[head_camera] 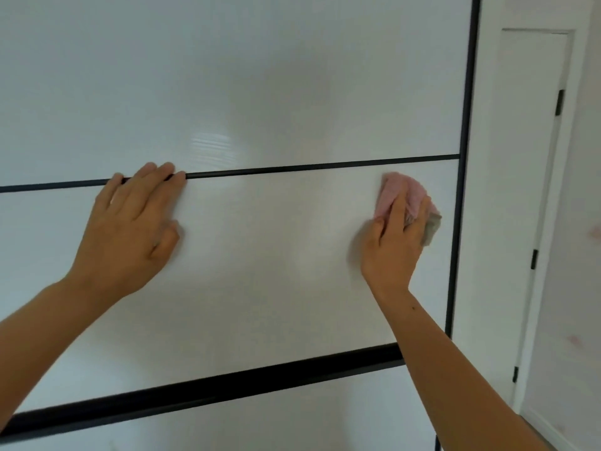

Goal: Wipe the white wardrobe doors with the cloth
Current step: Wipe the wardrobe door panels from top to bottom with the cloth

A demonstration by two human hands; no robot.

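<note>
Right grip (394, 242) half-hides blurred cloth (396, 189).

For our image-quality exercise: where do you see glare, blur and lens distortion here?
Head view: a glare patch sits on the upper panel; the cloth under the right hand is motion-blurred; the black strips tilt and bow slightly, a wide-lens effect; the left hand is sharp.

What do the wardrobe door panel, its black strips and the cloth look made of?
The door panel looks glossy white, maybe lacquered board or glass: a bright glare patch sits on it. The black strips look matt and straight-edged, metal or plastic, can't tell which. The cloth is soft pink fabric, crumpled in folds, with a grey part, gripped by the right hand.
</note>
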